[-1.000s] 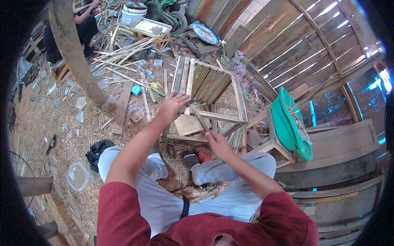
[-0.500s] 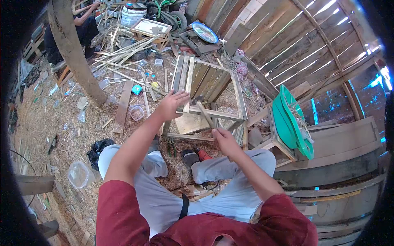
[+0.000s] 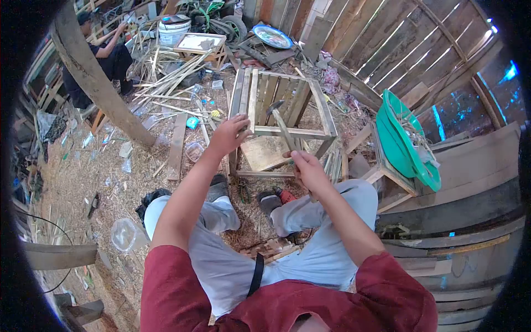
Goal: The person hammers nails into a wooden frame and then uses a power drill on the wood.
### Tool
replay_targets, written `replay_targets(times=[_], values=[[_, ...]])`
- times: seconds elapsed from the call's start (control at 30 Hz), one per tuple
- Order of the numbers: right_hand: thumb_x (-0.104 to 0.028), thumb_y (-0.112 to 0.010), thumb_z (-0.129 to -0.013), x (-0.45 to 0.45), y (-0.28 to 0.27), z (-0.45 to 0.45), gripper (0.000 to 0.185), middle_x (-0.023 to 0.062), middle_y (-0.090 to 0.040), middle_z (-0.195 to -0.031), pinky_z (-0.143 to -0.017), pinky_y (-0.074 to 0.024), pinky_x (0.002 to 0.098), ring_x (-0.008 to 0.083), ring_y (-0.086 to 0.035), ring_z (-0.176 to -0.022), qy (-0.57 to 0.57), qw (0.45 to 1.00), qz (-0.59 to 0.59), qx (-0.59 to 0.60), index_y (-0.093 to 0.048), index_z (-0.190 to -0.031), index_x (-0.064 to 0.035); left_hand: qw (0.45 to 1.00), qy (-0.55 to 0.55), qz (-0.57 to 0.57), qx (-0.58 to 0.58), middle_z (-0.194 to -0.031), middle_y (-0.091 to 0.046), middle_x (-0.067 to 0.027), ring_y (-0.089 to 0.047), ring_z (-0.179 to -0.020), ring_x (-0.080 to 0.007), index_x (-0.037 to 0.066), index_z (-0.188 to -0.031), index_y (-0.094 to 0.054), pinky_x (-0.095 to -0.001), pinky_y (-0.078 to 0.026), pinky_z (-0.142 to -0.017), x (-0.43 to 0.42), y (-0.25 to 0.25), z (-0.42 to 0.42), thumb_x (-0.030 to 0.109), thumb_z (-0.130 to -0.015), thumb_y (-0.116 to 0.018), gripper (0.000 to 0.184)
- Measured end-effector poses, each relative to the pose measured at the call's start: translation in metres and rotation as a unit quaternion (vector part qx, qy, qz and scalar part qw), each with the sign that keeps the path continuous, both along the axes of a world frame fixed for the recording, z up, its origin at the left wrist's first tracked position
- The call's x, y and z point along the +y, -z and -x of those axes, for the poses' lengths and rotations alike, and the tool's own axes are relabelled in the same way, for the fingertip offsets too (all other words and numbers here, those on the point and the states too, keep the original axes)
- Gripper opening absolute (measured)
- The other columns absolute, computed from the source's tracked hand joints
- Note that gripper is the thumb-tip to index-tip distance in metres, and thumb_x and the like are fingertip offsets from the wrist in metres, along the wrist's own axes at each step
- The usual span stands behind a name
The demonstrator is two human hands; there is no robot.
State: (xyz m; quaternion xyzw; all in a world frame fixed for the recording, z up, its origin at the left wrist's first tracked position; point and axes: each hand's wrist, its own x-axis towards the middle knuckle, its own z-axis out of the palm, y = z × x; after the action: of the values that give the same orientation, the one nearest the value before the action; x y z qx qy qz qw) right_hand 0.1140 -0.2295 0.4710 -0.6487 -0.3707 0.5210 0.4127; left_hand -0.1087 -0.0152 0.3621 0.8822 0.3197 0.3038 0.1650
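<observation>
Room to pass: open top of boxy slatted wooden frame (image 3: 323, 108), right half. In the way: metal-headed, wooden-handled hammer (image 3: 284, 129) slanting across its pale wooden front rail (image 3: 312, 134), bare left hand (image 3: 228, 134) at near-left corner, green plastic basin (image 3: 391, 148) (tilted, bulky) off right.

No text can be read; marks on the white plastic bucket (image 3: 173, 34), beyond and left of the slatted wooden frame (image 3: 322, 106), are too small.

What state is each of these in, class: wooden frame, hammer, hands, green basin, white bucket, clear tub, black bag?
Wooden frame: standing, partly slatted
Hammer: held by its handle
Right hand: closed around the hammer
Left hand: at the frame's corner; grip unclear
Green basin: tilted
White bucket: upright
Clear tub: looks open
Black bag: crumpled
</observation>
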Motion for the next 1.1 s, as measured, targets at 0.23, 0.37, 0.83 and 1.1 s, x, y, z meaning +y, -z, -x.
replay_targets(times=[0.23, 0.37, 0.83, 1.1], values=[[-0.038, -0.054, -0.109, -0.022, -0.001, -0.005, 0.040, -0.0041, -0.044, -0.060, -0.049, -0.0323, 0.0310, 0.0083, -0.040, -0.051, -0.002, 1.000, -0.020, -0.023, -0.073, -0.119, -0.0046, 0.995, 0.023, 0.091, -0.020, -0.148, -0.059, -0.0168, -0.054, -0.139, -0.0329, 0.007, -0.126, -0.072, -0.0392, -0.047, -0.112, 0.003, -0.010, 0.002, 0.030, -0.086, -0.082, 0.048], [-0.040, -0.053, -0.109, -0.034, -0.002, -0.011, 0.041, -0.0053, -0.042, -0.060, -0.047, -0.0305, 0.0307, 0.0082, -0.038, -0.049, -0.025, 0.998, -0.026, -0.044, -0.071, -0.121, -0.0057, 0.993, 0.012, 0.118, -0.009, -0.149, -0.058, -0.0164, -0.055, -0.138, -0.0330, 0.008, -0.130, -0.071, -0.0399, -0.047, -0.113, 0.013, 0.005, -0.001, 0.028, -0.083, -0.085, 0.053], [-0.030, -0.056, -0.106, -0.028, -0.133, -0.042, 0.028, -0.0027, -0.046, -0.064, -0.042, -0.0341, 0.0304, 0.0110, -0.042, -0.046, -0.123, 0.988, -0.046, 0.085, -0.063, -0.113, -0.0041, 0.972, -0.074, 0.209, 0.077, -0.137, -0.068, -0.0152, -0.064, -0.128, -0.0309, 0.008, -0.141, -0.064, -0.0421, -0.051, -0.107, -0.045, -0.143, 0.036, 0.029, -0.097, -0.071, 0.049], [-0.029, -0.057, -0.105, 0.077, -0.086, -0.026, 0.027, -0.0015, -0.047, -0.064, -0.044, -0.0434, 0.0349, 0.0148, -0.049, -0.045, -0.114, 0.986, -0.097, -0.078, -0.059, -0.101, -0.0019, 0.983, -0.113, 0.147, -0.004, -0.122, -0.074, -0.0192, -0.070, -0.115, -0.0324, 0.004, -0.126, -0.073, -0.0388, -0.052, -0.099, -0.110, -0.245, 0.044, 0.029, -0.101, -0.063, 0.036]])
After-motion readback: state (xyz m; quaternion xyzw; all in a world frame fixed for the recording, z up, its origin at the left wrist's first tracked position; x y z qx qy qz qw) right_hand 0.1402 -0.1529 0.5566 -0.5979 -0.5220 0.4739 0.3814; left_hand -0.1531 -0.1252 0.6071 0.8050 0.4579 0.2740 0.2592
